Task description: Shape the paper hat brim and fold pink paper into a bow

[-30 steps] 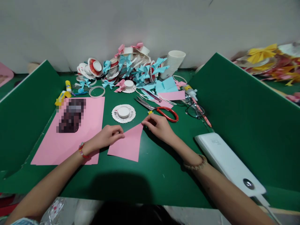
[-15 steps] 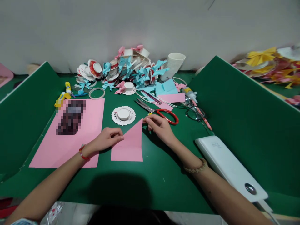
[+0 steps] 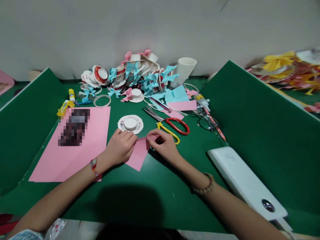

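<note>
A small pink paper piece (image 3: pixel 139 155) is held at its upper edge between both hands, its lower corner angled toward me. My left hand (image 3: pixel 121 145) pinches it on the left, fingers closed. On the right, the thumb and fingers of my right hand (image 3: pixel 163 144) grip its other end. Just beyond my left hand lies a white scalloped paper disc (image 3: pixel 130 123) with a raised round centre. Scissors (image 3: pixel 175 125) with one red and one yellow handle rest past my right hand. Large pink sheets (image 3: pixel 75 160) lie at the left, a pixelated dark object on them.
Paper hats with blue and pink bows (image 3: pixel 135 71) are piled at the back, beside stacked white cups (image 3: pixel 185 70). Glasses (image 3: pixel 208 122) and a white power bank (image 3: pixel 247 181) lie at the right. Glue (image 3: pixel 71 94) stands back left. Green partitions (image 3: pixel 265 133) flank the table.
My left hand has moved up and right along the small pink paper, and my right hand slightly down. The paper has turned and its top edge is now folded. The yellow scissor handle has come into view.
</note>
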`<state>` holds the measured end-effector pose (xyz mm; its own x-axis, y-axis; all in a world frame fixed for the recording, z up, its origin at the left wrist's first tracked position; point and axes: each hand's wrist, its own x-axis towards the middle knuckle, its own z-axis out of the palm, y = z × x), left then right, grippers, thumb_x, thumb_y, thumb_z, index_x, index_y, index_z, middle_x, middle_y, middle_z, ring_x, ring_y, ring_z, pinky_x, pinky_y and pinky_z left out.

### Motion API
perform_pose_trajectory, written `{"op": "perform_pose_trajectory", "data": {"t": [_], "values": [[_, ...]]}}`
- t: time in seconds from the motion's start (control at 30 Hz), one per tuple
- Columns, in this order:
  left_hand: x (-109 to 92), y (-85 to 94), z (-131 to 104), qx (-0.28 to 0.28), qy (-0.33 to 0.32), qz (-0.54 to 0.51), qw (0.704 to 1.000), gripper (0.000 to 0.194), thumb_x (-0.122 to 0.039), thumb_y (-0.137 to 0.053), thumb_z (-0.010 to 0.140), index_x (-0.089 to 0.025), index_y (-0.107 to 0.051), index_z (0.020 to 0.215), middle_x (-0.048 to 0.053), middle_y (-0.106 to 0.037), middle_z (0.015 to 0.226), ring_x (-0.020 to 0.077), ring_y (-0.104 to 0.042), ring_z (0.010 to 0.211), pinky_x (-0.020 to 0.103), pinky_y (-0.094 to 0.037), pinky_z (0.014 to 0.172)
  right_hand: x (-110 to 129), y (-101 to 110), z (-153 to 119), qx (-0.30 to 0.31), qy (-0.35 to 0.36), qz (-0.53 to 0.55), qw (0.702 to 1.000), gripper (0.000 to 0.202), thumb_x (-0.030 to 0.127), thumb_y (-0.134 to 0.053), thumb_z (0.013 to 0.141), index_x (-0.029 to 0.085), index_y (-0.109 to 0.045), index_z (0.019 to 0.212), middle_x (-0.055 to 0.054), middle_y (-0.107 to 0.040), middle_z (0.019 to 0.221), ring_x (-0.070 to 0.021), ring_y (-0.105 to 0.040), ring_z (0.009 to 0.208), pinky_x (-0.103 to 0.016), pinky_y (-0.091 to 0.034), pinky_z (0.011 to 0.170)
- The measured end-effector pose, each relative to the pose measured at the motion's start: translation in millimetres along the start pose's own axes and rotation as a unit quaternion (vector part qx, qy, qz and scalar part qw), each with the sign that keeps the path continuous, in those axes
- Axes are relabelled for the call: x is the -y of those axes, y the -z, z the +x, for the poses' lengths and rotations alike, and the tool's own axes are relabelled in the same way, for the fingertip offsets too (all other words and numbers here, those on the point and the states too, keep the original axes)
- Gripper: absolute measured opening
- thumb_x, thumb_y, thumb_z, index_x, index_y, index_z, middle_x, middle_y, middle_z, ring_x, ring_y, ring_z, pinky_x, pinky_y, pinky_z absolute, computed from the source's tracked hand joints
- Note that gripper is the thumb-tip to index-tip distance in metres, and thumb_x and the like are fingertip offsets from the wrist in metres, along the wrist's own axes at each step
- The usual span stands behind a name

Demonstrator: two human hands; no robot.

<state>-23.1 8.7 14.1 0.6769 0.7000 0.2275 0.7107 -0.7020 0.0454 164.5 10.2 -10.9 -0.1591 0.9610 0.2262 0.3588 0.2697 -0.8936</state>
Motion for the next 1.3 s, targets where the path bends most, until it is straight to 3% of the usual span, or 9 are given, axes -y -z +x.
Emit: {"op": "perform_pose_trajectory", "data": {"t": [0.1,0.3,0.5,0.77,1.03,1.2,1.3], "values": [[-7,-9.8,10,-0.018,0.021,-0.043,0.999,0.021,-0.014,-0.036,0.088,-0.013,-0.057,0.088,0.007,-0.061,0.079,0.0188,-0.055,0.075,0.033,-0.036,0.068,1,2,-1,-0.01,0.034,-0.034,0.999,0.01,0.023,-0.054,0.075,0.019,-0.062,0.07,-0.004,-0.067,0.072,-0.0158,-0.06,0.066,-0.028,-0.045,0.063],[-13,-30.4,15,-0.06,0.04,-0.179,0.981,0.026,-0.022,-0.033,0.093,-0.014,-0.057,0.085,0.006,-0.058,0.076,0.0158,-0.053,0.07,0.029,-0.042,0.064,0,4,1,0.004,0.024,-0.058,0.998,0.01,0.02,-0.052,0.071,0.019,-0.061,0.065,-0.003,-0.067,0.067,-0.0151,-0.059,0.061,-0.026,-0.044,0.057],[-10,-29.0,9,-0.06,0.067,-0.18,0.98,0.026,-0.024,-0.034,0.093,-0.015,-0.057,0.085,0.005,-0.061,0.078,0.0151,-0.057,0.071,0.027,-0.043,0.063,-2,4,4,-0.039,-0.038,-0.013,0.998,0.008,0.024,-0.054,0.066,0.018,-0.058,0.062,-0.001,-0.057,0.054,-0.0112,-0.049,0.047,-0.024,-0.039,0.046],[-8,-28.8,10,-0.057,0.102,-0.196,0.974,0.024,-0.024,-0.036,0.093,-0.016,-0.056,0.084,0.005,-0.063,0.08,0.0147,-0.057,0.072,0.027,-0.043,0.064,-3,6,7,-0.118,-0.114,0.088,0.982,0.013,0.03,-0.058,0.065,0.018,-0.057,0.063,0.001,-0.053,0.053,-0.0084,-0.044,0.041,-0.024,-0.037,0.041],[-9,-29.5,10,-0.077,0.124,-0.202,0.968,0.022,-0.022,-0.037,0.092,-0.015,-0.056,0.082,0.004,-0.061,0.077,0.0141,-0.056,0.068,0.026,-0.041,0.061,-6,7,8,-0.154,-0.103,0.129,0.974,0.02,0.036,-0.06,0.072,0.017,-0.056,0.067,0.004,-0.052,0.051,-0.0069,-0.045,0.038,-0.022,-0.037,0.039],[-9,-28.4,10,-0.082,0.124,-0.214,0.966,0.021,-0.022,-0.039,0.091,-0.015,-0.056,0.083,0.004,-0.062,0.077,0.0143,-0.056,0.069,0.026,-0.04,0.062,-6,7,7,-0.086,-0.091,0.127,0.984,0.021,0.037,-0.06,0.074,0.017,-0.061,0.078,0.003,-0.054,0.055,-0.0084,-0.048,0.045,-0.022,-0.038,0.043],[-8,-27.3,10,-0.078,0.135,-0.235,0.96,0.02,-0.023,-0.039,0.091,-0.015,-0.056,0.082,0.004,-0.062,0.077,0.0139,-0.055,0.069,0.026,-0.039,0.063,-6,6,6,-0.065,-0.094,0.11,0.987,0.017,0.033,-0.064,0.07,0.017,-0.062,0.074,0.003,-0.055,0.056,-0.0084,-0.048,0.046,-0.022,-0.037,0.043]]}}
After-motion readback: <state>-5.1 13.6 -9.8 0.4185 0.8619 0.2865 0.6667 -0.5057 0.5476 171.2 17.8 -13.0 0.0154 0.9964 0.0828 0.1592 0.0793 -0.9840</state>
